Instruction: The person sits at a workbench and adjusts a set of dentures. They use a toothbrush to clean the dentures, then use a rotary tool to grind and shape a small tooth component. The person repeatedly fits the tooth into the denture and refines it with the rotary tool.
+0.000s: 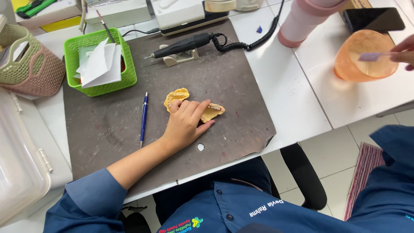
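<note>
My left hand (pixel 186 123) lies on a dark grey work mat (pixel 108 129), fingers resting on two yellow dental casts: one cast (pixel 177 96) peeks out above the fingertips, the other (pixel 212 112) shows past them on the right. The hand presses on them rather than gripping. At the far right edge my right hand (pixel 404 52) pinches a pale lilac spatula (pixel 371 56) whose blade sits inside an orange translucent mixing bowl (pixel 360 60) on the white table.
A blue pen (pixel 143 118) lies left of the hand. A green basket (pixel 99 60) with papers, a beige-pink basket (pixel 30 60), a black handpiece (pixel 183 45) on its stand, a pink cylinder (pixel 302 21), a phone (pixel 373 18) and a clear plastic box (pixel 21 164) surround the mat.
</note>
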The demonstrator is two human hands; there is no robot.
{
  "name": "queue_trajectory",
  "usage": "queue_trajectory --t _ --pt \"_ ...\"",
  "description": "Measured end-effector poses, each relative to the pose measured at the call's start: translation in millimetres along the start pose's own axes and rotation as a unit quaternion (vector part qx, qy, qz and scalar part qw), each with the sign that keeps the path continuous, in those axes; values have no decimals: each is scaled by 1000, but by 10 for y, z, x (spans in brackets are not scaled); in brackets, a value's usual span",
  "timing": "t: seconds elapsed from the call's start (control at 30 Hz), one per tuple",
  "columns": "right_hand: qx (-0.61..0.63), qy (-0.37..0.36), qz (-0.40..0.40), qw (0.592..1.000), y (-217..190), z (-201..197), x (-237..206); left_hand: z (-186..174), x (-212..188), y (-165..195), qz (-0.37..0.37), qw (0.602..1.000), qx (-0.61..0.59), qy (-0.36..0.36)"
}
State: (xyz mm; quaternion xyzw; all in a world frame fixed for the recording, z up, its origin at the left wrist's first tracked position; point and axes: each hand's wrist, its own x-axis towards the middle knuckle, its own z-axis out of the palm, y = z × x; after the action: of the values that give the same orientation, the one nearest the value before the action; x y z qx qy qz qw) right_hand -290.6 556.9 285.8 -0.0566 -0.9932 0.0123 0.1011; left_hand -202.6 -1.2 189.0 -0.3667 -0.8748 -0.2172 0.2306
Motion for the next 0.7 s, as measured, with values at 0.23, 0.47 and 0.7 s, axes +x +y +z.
queue_trajectory --t 0.23,0.47,0.7 --pt "-27 -123 25 992 662 560 263 14 -60 -22 -1 1000 3 -2" --pt "-14 -98 26 995 450 374 52 69 -135 -25 9 1000 12 18" --pt "37 -27 33 998 328 28 -651 119 -152 -55 -15 1000 -12 7"
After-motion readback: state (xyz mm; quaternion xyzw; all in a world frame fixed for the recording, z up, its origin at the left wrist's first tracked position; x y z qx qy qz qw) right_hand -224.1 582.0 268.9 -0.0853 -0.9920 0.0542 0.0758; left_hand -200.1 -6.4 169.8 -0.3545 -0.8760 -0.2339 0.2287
